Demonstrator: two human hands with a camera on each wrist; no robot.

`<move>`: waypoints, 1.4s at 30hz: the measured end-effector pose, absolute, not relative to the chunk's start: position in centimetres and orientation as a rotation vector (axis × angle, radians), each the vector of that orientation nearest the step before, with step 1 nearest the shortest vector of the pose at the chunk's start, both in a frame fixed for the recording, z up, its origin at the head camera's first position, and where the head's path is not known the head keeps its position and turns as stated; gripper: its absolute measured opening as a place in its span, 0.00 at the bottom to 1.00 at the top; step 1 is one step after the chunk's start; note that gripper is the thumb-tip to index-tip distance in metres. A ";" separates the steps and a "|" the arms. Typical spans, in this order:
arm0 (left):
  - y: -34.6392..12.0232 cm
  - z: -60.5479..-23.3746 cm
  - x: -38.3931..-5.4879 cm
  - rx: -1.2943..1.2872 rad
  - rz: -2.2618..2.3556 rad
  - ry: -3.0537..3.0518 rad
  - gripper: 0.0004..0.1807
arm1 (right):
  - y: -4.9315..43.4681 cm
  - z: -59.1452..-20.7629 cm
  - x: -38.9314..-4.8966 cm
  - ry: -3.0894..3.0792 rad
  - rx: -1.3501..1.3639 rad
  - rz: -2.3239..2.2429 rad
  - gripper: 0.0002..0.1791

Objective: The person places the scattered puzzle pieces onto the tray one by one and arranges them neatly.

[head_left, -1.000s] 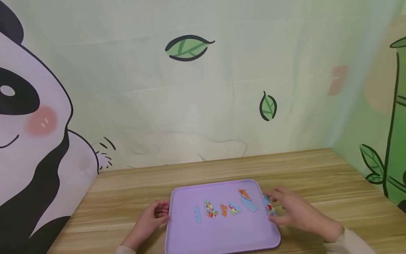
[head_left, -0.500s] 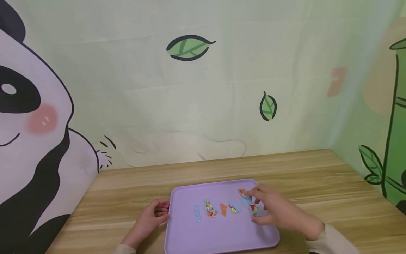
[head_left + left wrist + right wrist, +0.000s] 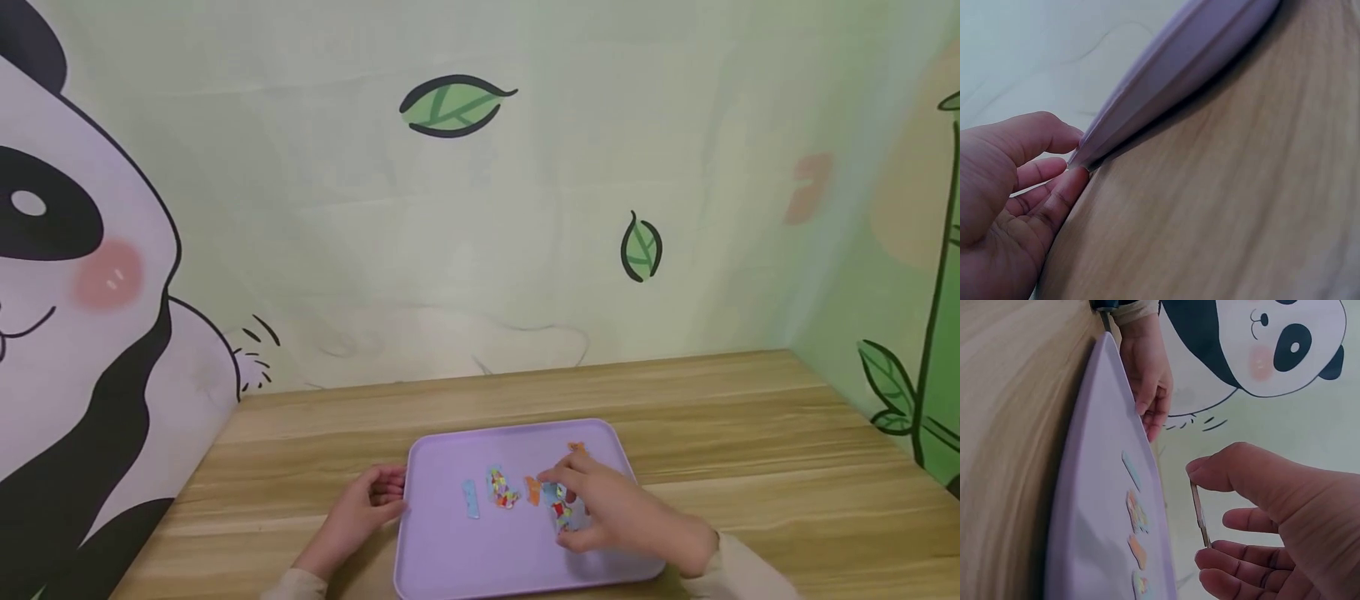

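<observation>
A purple tray (image 3: 472, 558) lies on the wooden table, with flat, irregular picture pieces in a rough row on it. At its left edge my left hand (image 3: 365, 504) holds the rim, the thumb and fingertips right at the edge in the left wrist view. Over the tray's right half, my right hand (image 3: 615, 508) pinches a thin multicoloured puzzle piece (image 3: 1199, 512) between thumb and fingers. In the head view this piece overlaps a light blue puzzle piece (image 3: 552, 492). To the left lie a small orange piece (image 3: 532, 490), a colourful piece (image 3: 501, 488) and a narrow blue strip (image 3: 471, 498).
An orange piece (image 3: 576, 447) shows beyond the right hand, partly hidden by it. The wooden table (image 3: 720, 417) extends around the tray, up to a pale wall cloth (image 3: 337, 208) printed with a panda and leaves.
My right hand has carried the multicoloured piece leftward from beyond the tray's right edge to over the row. My left hand stays at the left rim. The head view has shifted slightly.
</observation>
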State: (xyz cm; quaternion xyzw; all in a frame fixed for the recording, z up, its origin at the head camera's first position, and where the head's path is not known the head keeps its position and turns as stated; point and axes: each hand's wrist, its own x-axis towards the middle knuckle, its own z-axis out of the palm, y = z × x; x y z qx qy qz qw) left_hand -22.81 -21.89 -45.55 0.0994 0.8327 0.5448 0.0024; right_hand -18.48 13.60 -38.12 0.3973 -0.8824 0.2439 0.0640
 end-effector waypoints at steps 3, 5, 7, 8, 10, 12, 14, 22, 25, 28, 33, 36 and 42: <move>-21.9 -45.5 -22.8 0.300 1.714 2.604 0.24 | 12.7 -38.3 -18.5 -2.711 1.217 0.764 0.30; -22.0 -45.4 -22.8 0.308 1.713 2.606 0.24 | 12.0 -38.5 -18.5 -2.753 1.215 0.773 0.30; -22.0 -45.3 -22.8 0.315 1.718 2.602 0.24 | 11.5 -38.7 -18.6 -2.781 1.225 0.791 0.30; -22.0 -45.3 -22.8 0.323 1.717 2.602 0.24 | 11.2 -38.9 -18.6 -2.782 1.232 0.786 0.29; -22.0 -45.3 -22.8 0.333 1.719 2.601 0.24 | 10.8 -39.2 -18.6 -2.791 1.240 0.774 0.29; -22.0 -45.3 -22.8 0.342 1.721 2.597 0.24 | 10.4 -39.4 -18.6 -2.806 1.241 0.777 0.30; -21.9 -45.3 -22.8 0.349 1.724 2.592 0.24 | 10.1 -39.5 -18.5 -2.818 1.236 0.782 0.31; -21.8 -45.4 -22.8 0.362 1.745 2.557 0.25 | 9.2 -40.1 -18.4 -2.859 1.240 0.783 0.31; -21.8 -45.4 -22.7 0.355 1.742 2.562 0.24 | 9.0 -40.3 -18.3 -2.852 1.240 0.772 0.31; -21.7 -45.3 -22.6 0.345 1.741 2.566 0.24 | 8.8 -40.5 -18.3 -2.842 1.241 0.766 0.31; -21.8 -45.1 -22.5 0.328 1.736 2.573 0.24 | 8.4 -40.8 -18.4 -2.864 1.227 0.767 0.32; -21.9 -45.1 -22.4 0.323 1.741 2.568 0.24 | 8.3 -41.0 -18.4 -2.872 1.212 0.712 0.32; -22.1 -45.3 -22.5 0.331 1.737 2.572 0.24 | 7.9 -41.3 -18.3 -2.859 1.194 0.539 0.32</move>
